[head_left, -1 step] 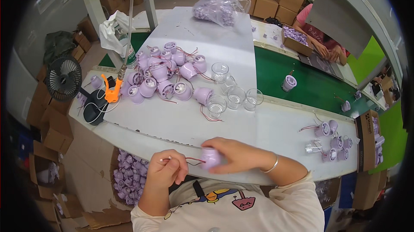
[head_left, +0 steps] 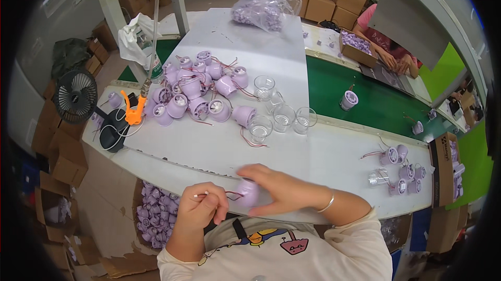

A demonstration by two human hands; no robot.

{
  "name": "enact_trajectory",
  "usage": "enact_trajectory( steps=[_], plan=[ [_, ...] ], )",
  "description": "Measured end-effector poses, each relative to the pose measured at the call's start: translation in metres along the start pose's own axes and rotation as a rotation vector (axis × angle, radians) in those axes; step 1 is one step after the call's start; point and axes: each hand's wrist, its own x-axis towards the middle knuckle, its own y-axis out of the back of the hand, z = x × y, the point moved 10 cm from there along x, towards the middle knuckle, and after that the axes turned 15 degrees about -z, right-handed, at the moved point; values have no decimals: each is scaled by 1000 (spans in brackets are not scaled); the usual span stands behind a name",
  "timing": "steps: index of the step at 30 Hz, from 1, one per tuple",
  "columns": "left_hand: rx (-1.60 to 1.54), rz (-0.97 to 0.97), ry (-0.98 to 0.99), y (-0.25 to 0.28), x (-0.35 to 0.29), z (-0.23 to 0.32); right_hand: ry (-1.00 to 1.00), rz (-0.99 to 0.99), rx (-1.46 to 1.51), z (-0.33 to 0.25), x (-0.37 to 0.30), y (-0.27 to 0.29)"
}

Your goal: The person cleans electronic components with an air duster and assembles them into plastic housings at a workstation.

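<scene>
Close to my body, above the near table edge, is a lilac cup-shaped housing (head_left: pixel 248 192) with thin dark red wires. My left hand (head_left: pixel 204 205) is closed in a pinch on the wires, their pale ends poking out past the fingers. From the other side my right hand (head_left: pixel 284 191) curls round the housing, fingers over its top and thumb below; slight blur hides the exact contact. Farther up the table lies a pile of similar lilac housings (head_left: pixel 191 88) with wires. Several clear glass cups (head_left: pixel 283 118) stand to the right of the pile.
An orange-clipped stand (head_left: pixel 134 109) and a black fan (head_left: pixel 76 96) are at the left. Lilac parts fill a box (head_left: pixel 156 213) below the table. More housings (head_left: pixel 401 186) sit at the right. Beyond a green belt (head_left: pixel 326 85) a co-worker's hands (head_left: pixel 399 62) work.
My right hand has shifted slightly left together with the lilac housing, and its fingers look more spread. My left hand stays pinched on the wires.
</scene>
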Motion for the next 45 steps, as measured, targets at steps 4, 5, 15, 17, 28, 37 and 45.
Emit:
enact_trajectory(
  steps=[4,5,15,17,28,37,45],
  plan=[
    [277,13,103,-17,25,16,229,106,610,-20,11,-9],
    [382,-22,146,-21,31,19,227,116,607,-16,8,-8],
    [377,199,44,42,77,-29,-194,577,-413,-12,-38,82],
    [461,343,83,62,83,-46,-277,615,-415,8,-44,94],
    [1529,438,-50,20,88,-22,-377,532,-346,35,-40,91],
    [856,257,-280,17,49,-3,-319,335,678,60,-28,54],
    [1123,259,-289,3,40,8,-213,48,1005,55,-14,27]
  ],
)
